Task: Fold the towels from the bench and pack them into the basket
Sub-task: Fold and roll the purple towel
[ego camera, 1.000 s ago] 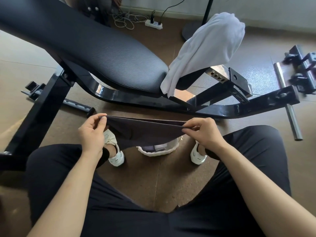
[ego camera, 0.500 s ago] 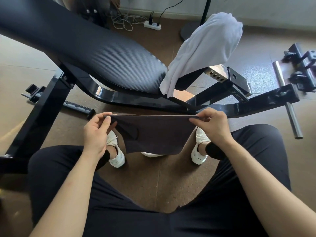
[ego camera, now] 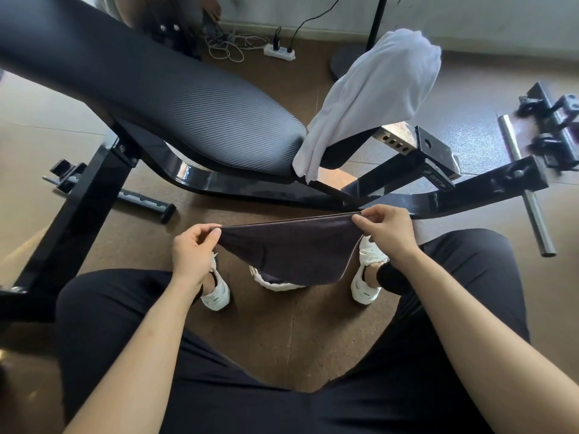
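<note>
A dark brown towel (ego camera: 291, 252) hangs folded between my hands above the floor. My left hand (ego camera: 192, 255) pinches its left top corner and my right hand (ego camera: 385, 234) pinches its right top corner, held a little higher. Under the towel a white woven basket (ego camera: 275, 283) shows only part of its rim between my two white shoes. A white towel (ego camera: 376, 92) is draped over the raised end of the black padded bench (ego camera: 175, 98) at the upper right.
The bench's black steel frame (ego camera: 423, 202) crosses just beyond my hands, with a metal bar (ego camera: 526, 192) sticking out at the right. A power strip and cables (ego camera: 279, 51) lie on the floor by the far wall. My knees in black trousers flank the basket.
The towel hung lower and was raised, and its top edge is pulled straighter. My right hand has moved up and right; now the basket rim shows again under the towel's lower edge.
</note>
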{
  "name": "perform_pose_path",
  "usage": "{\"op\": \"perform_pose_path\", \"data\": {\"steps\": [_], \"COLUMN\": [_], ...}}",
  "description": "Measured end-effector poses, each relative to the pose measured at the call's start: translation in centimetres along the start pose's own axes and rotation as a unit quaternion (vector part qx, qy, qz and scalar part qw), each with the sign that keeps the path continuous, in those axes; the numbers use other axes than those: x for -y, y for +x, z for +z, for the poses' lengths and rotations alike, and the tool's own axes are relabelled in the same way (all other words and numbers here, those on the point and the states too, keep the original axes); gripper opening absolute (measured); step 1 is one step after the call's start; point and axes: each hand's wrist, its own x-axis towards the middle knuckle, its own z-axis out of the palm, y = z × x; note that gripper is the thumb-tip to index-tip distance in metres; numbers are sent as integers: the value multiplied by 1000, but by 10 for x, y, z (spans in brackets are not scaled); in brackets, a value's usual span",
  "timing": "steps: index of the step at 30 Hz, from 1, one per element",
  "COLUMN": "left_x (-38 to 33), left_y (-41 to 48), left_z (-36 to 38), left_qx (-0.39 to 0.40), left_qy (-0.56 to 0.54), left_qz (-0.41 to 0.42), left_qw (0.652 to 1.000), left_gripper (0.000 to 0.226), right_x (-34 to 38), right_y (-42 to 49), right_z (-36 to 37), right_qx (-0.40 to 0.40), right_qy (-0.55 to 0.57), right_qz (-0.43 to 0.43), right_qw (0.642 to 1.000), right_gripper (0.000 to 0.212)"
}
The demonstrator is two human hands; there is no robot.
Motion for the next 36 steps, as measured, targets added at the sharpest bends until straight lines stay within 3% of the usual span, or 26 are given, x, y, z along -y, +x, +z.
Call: {"op": "perform_pose_path", "data": {"steps": [5, 10, 15, 21, 24, 32, 36], "left_x": [-3, -14, -17, -25, -30, -36, -32], "left_y": [-5, -14, -22, -47, -55, -64, -62], "left_z": [3, 9, 21, 45, 52, 58, 55], "left_qx": [20, 23, 53, 110, 122, 134, 146], "left_qy": [-7, -106, -147, -114, -122, -121, -124], "left_qz": [-1, -9, -16, 18, 21, 55, 61], "left_qw": [1000, 994, 988, 987, 985, 982, 980], "left_gripper": [15, 10, 10, 12, 13, 17, 29], "right_x": [1, 8, 19, 32, 32, 32, 32], "right_y": [-2, -11, -27, -49, -53, -60, -62], "right_z": [7, 16, 32, 52, 60, 75, 77], "right_qx": [-64, -79, -23, 64, 78, 118, 142], "right_qy": [28, 69, 114, 93, 93, 86, 72], "right_qz": [23, 36, 17, -59, -85, -128, -153], "right_qw": [997, 994, 993, 992, 989, 981, 975], "right_gripper": [12, 10, 7, 4, 12, 10, 23]}}
